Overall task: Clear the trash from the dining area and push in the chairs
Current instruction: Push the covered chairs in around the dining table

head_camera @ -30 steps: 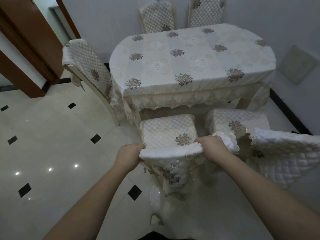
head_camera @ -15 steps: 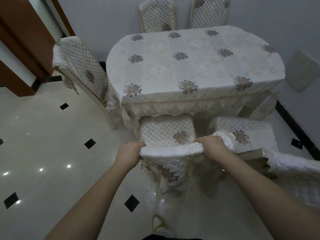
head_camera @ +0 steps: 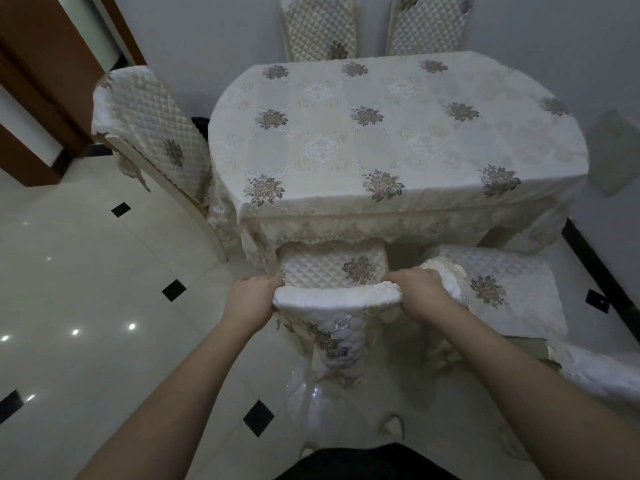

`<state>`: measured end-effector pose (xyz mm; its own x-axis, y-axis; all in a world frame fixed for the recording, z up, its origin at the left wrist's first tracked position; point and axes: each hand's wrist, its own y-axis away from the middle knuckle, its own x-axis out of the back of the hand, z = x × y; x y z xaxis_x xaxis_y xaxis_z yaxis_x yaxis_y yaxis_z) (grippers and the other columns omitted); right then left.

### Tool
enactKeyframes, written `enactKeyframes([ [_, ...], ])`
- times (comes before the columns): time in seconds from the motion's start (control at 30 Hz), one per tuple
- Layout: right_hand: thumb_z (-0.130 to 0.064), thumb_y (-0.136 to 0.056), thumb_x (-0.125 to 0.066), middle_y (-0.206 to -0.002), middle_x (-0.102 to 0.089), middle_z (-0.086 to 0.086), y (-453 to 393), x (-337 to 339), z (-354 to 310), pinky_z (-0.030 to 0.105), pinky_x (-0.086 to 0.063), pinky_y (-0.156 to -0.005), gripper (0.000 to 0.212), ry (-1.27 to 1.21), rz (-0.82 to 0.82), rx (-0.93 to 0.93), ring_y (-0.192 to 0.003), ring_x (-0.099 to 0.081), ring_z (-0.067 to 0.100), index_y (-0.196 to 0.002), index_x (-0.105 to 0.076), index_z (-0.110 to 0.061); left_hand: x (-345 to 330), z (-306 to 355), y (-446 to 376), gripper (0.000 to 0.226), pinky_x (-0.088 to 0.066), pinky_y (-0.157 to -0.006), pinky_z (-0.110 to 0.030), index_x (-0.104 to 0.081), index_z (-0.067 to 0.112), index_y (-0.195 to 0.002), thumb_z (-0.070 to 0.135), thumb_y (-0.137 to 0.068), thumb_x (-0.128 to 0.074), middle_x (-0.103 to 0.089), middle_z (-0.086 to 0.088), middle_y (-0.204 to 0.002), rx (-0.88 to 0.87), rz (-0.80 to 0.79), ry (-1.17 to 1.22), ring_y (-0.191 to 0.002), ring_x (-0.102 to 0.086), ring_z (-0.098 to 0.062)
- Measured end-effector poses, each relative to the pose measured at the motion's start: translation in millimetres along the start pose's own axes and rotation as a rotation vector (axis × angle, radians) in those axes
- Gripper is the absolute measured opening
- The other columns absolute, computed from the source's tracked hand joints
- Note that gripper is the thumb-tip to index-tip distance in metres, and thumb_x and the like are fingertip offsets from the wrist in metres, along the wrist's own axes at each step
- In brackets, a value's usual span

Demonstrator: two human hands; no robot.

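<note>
Gripping the chair point(head_camera: 332, 271) backrest, left hand point(head_camera: 251, 301) and right hand point(head_camera: 420, 292) fingers are sliding its seat further beneath the bench point(head_camera: 398, 140), nearly tucked.

The near chair point(head_camera: 332, 271) stands upright at the near edge of the dining table point(head_camera: 391, 133), its seat partly under the hanging lace border of the tablecloth. It wears a cream quilted cover with a brown flower on the seat. To the right of the table's near edge, a second chair point(head_camera: 491, 289) with the same cover stands out from the table. A third chair point(head_camera: 152, 133) leans at the table's left end. Two more chair backs point(head_camera: 318, 26) stand at the far side.
</note>
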<state>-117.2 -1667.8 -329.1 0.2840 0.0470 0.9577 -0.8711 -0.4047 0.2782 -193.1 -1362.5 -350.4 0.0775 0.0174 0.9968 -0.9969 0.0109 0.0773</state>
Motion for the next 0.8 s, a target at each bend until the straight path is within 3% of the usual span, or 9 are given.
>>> enactKeyframes([
  [0.3,-0.019,-0.078,-0.058,-0.112,-0.064,-0.010,-22,11,11,0.032,-0.035,-0.084,0.041,-0.019,-0.004,0.033,-0.109,-0.054,0.019,-0.114,-0.059,-0.038,0,-1,-24,0.024,-0.034,-0.062,-0.028,-0.069,0.028,-0.097,0.019,-0.076,-0.063,-0.069,0.000,-0.085,0.014,-0.007,0.053,-0.080,-0.064,-0.026],
  [0.5,-0.016,-0.078,-0.057,-0.109,-0.065,-0.010,-27,7,7,0.034,-0.034,-0.085,0.042,-0.061,0.014,0.073,-0.108,-0.054,0.019,-0.114,-0.059,-0.038,2,-5,-27,0.022,-0.026,-0.059,-0.030,-0.069,0.024,-0.093,0.013,-0.075,-0.064,-0.069,-0.003,-0.085,0.020,0.036,0.080,-0.079,-0.063,-0.029],
  [0.67,-0.022,-0.077,-0.059,-0.100,-0.065,-0.008,-25,-1,18,0.032,-0.029,-0.079,0.026,-0.094,0.018,0.065,-0.102,-0.056,0.020,-0.099,-0.061,-0.034,-10,4,-29,0.021,-0.038,-0.061,-0.030,-0.067,0.026,-0.098,0.025,-0.077,-0.063,-0.069,-0.004,-0.089,-0.018,-0.024,0.040,-0.083,-0.064,-0.030],
  [0.8,-0.028,-0.077,-0.063,-0.104,-0.066,-0.009,-29,-4,27,0.031,-0.026,-0.076,0.026,-0.060,0.012,0.052,-0.101,-0.056,0.020,-0.102,-0.060,-0.036,-12,15,-32,0.021,-0.034,-0.064,-0.030,-0.065,0.027,-0.100,0.028,-0.078,-0.063,-0.067,-0.001,-0.094,-0.025,-0.068,0.043,-0.090,-0.063,-0.027],
])
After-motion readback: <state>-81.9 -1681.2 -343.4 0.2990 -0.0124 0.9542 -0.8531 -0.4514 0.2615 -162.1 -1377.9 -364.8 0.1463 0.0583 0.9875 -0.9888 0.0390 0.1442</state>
